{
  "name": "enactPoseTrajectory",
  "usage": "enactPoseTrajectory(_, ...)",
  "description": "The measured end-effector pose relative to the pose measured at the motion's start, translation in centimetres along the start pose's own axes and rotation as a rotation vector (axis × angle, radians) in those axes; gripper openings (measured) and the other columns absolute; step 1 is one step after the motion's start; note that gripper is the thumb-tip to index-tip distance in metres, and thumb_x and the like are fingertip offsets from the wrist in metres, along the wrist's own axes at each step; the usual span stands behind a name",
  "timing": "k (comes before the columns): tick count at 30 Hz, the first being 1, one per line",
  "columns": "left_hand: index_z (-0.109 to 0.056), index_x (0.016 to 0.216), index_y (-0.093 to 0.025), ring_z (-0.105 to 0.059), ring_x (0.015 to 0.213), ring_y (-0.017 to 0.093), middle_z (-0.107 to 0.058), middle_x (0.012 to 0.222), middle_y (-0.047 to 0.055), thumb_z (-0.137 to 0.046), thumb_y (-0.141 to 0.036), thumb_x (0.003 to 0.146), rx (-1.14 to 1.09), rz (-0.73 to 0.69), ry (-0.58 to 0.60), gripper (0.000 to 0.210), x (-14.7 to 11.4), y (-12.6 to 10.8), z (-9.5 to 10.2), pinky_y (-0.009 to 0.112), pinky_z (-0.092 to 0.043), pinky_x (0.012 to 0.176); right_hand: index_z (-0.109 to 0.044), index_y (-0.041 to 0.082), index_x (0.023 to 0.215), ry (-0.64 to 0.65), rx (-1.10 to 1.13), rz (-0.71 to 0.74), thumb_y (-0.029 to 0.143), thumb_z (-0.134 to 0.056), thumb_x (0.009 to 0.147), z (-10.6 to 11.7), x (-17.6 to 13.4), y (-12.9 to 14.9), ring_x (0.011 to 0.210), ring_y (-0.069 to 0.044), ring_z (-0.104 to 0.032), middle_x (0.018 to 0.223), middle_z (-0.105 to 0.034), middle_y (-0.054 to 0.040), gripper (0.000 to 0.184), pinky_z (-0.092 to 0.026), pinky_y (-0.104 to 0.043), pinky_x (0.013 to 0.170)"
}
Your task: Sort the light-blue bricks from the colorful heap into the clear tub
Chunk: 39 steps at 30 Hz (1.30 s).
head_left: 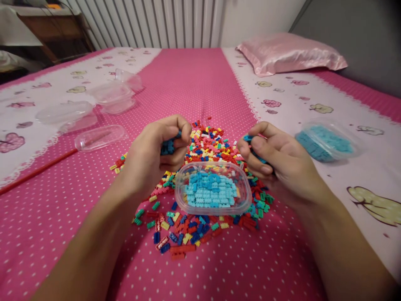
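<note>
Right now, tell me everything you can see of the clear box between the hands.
The clear box, seemingly plastic, is a rounded oblong with a wide rim; no lid shows on it. Light blue blocks lie inside, many in neat rows, with deeper blue ones toward the far side. It sits upright amid mixed coloured blocks. Neither the left hand nor the right hand holds it.

1. Tub (213, 211): clear, upright, light-blue bricks (211, 192) inside in rows.
2. Blue bricks (168, 146): some in left hand (156, 144), some in right hand (278, 154).
3. Loose bricks (216, 153): mixed colours, scattered pile around tub.
</note>
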<state>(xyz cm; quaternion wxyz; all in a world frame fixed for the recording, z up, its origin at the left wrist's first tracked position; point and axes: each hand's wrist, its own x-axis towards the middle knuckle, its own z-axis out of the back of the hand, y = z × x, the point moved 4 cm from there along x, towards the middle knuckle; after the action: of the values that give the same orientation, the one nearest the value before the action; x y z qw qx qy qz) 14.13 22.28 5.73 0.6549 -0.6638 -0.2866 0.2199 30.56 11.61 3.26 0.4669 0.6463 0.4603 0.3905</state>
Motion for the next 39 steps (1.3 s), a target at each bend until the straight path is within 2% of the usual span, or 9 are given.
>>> enactPoseTrajectory(3, -0.046, 0.068, -0.018, -0.018, 0.040, 0.003, -0.026, 0.054, -0.006, -0.044, -0.014, 0.070, 0.011, 0.029, -0.021, 0.005, 0.0, 0.2, 0.4, 0.018, -0.016, 0.037, -0.061, 0.025, 0.097, 0.029, -0.070, 0.069, 0.031, -0.068, 0.087, 0.0, -0.1, 0.0, 0.046, -0.007, -0.030, 0.082, -0.064, 0.0011, 0.014, -0.023, -0.026, 0.044)
enactPoseTrajectory(9, -0.056, 0.087, -0.017, -0.028, 0.043, 0.004, -0.033, 0.057, -0.007, -0.047, -0.016, 0.088, 0.155, -0.033, -0.009, 0.009, 0.0, 0.7, 0.0, 0.017, -0.021, 0.038, -0.066, 0.026, 0.099, -0.105, -0.494, 0.316, 0.036, -0.059, 0.097, 0.1, -0.7, 0.5, 0.056, -0.012, -0.045, 0.068, -0.054, 0.0015, 0.012, -0.031, -0.027, 0.050)
enactPoseTrajectory(14, -0.060, 0.097, -0.017, -0.029, 0.043, 0.006, -0.033, 0.056, -0.007, -0.049, -0.026, 0.096, 0.204, -0.082, -0.004, 0.015, 0.1, 0.6, -0.2, 0.019, -0.020, 0.038, -0.076, 0.025, 0.098, -0.047, -0.718, 0.422, 0.037, -0.060, 0.096, -0.2, -0.7, 0.9, 0.052, -0.011, -0.042, 0.059, -0.050, 0.0023, 0.020, -0.030, -0.028, 0.050)
enactPoseTrajectory(18, -0.062, 0.094, -0.016, -0.027, 0.043, 0.006, -0.032, 0.055, -0.006, -0.048, -0.024, 0.095, 0.205, -0.090, -0.011, 0.017, 0.0, 0.6, -0.3, 0.020, -0.018, 0.038, -0.076, 0.024, 0.106, 0.001, -0.648, 0.422, 0.036, -0.061, 0.096, -0.1, -0.5, 0.7, 0.050, -0.010, -0.040, 0.059, -0.050, 0.0029, 0.022, -0.028, -0.026, 0.047)
enactPoseTrajectory(22, -0.061, 0.100, -0.017, -0.027, 0.044, 0.006, -0.031, 0.056, -0.007, -0.048, -0.025, 0.096, 0.234, -0.083, -0.028, 0.016, -0.1, 0.5, -0.4, 0.020, -0.017, 0.038, -0.070, 0.028, 0.115, -0.067, -0.410, 0.358, 0.038, -0.057, 0.098, 0.5, -0.2, 0.3, 0.047, -0.009, -0.036, 0.062, -0.049, 0.0044, 0.024, -0.027, -0.024, 0.042)
enactPoseTrajectory(26, -0.053, 0.104, -0.022, -0.029, 0.046, 0.006, -0.036, 0.061, -0.007, -0.053, -0.029, 0.096, 0.252, -0.099, -0.051, 0.010, -0.2, 0.6, -0.4, 0.019, -0.021, 0.040, -0.059, 0.027, 0.098, -0.090, -0.181, 0.342, 0.040, -0.066, 0.092, 0.9, 0.3, 0.1, 0.042, -0.008, -0.033, 0.060, -0.056, 0.0062, 0.016, -0.023, -0.022, 0.039)
enactPoseTrajectory(30, -0.048, 0.083, -0.021, -0.030, 0.047, 0.005, -0.038, 0.060, -0.007, -0.058, -0.036, 0.095, 0.208, -0.163, -0.070, 0.022, -0.1, 0.4, -0.4, 0.020, -0.022, 0.042, -0.060, 0.023, 0.084, -0.095, -0.181, 0.288, 0.051, -0.061, 0.094, 1.0, 0.5, -0.3, 0.040, -0.007, -0.034, 0.055, -0.052, 0.0049, 0.030, -0.022, -0.022, 0.038)
enactPoseTrajectory(35, -0.048, 0.071, -0.020, -0.024, 0.043, 0.005, -0.031, 0.054, -0.007, -0.063, -0.040, 0.093, 0.020, -0.554, -0.321, 0.033, -0.9, -1.9, 0.2, 0.024, -0.016, 0.040, -0.062, 0.023, 0.076, -0.128, -0.200, 0.270, 0.053, -0.060, 0.093, 1.3, 0.5, -0.7, 0.042, -0.007, -0.037, 0.055, -0.049, 0.0037, 0.036, -0.022, -0.023, 0.038)
enactPoseTrajectory(39, -0.043, 0.060, -0.019, -0.023, 0.041, 0.004, -0.030, 0.053, -0.005, -0.059, -0.043, 0.095, -0.041, -0.652, -0.531, 0.046, -1.6, -2.6, 0.8, 0.026, -0.013, 0.039, -0.064, 0.023, 0.078, -0.120, -0.227, 0.272, 0.051, -0.059, 0.094, 1.3, 0.5, -0.8, 0.045, -0.007, -0.037, 0.057, -0.049, 0.0034, 0.033, -0.024, -0.022, 0.040)
